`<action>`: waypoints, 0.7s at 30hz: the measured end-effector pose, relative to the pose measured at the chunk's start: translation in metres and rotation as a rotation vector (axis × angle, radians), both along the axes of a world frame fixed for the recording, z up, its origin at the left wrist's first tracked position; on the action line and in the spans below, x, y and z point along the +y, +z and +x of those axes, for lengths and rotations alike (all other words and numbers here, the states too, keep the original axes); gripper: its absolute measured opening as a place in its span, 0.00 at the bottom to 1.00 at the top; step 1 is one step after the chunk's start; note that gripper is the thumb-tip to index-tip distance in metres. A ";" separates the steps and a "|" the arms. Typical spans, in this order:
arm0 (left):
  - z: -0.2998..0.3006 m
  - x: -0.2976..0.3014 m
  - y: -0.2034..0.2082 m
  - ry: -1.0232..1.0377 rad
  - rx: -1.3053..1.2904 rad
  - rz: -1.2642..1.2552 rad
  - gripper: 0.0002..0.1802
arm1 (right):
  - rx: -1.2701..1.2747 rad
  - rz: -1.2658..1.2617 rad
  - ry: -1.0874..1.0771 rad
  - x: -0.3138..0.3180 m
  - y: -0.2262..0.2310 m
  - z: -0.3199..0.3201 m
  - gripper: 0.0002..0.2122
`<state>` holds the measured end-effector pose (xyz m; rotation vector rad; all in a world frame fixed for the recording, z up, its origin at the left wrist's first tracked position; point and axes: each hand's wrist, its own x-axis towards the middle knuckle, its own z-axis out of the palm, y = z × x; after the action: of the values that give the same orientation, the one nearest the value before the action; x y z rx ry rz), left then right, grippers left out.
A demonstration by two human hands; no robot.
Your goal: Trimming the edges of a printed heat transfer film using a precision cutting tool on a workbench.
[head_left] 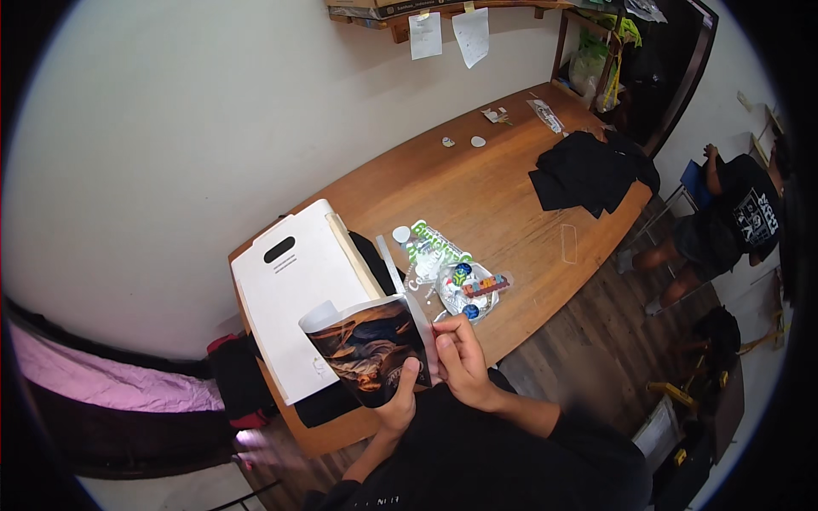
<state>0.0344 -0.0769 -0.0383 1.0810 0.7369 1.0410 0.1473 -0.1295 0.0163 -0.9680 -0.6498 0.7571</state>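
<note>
A glossy printed sheet [366, 341] with a dark, golden-brown picture is held up in front of me, its far left corner curling. My left hand [399, 407] grips its lower edge, the thumb lying on the printed side. At the sheet's right edge, my right hand [463, 364] has thumb and index finger pinched together on the pale margin. A narrow whitish strip [390, 264] extends upward from that margin. Just beyond my right hand lies a clear plastic bag [446, 300] with colourful round stickers and a brown lettered piece [487, 286].
A white folding panel [285, 294] with a black handle slot lies at the left of the wooden table [503, 196]. Green-and-white packaging [436, 245] sits mid-table; black clothing [588, 175] lies far right. Another person [737, 204] stands at the right. A shelf [400, 25] overhangs the back.
</note>
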 end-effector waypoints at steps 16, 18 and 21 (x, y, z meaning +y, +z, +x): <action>-0.003 0.002 -0.005 -0.033 0.028 -0.018 0.14 | -0.072 -0.030 0.003 0.001 0.007 0.001 0.06; -0.002 0.002 -0.001 -0.041 0.028 -0.001 0.14 | -0.066 -0.039 0.003 0.000 0.009 0.002 0.06; 0.004 0.000 0.015 -0.047 0.014 0.009 0.14 | -0.082 -0.028 -0.007 0.001 0.009 0.002 0.06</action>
<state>0.0386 -0.0765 -0.0234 1.1098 0.7157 0.9986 0.1496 -0.1281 0.0254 -1.0304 -0.7081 0.7253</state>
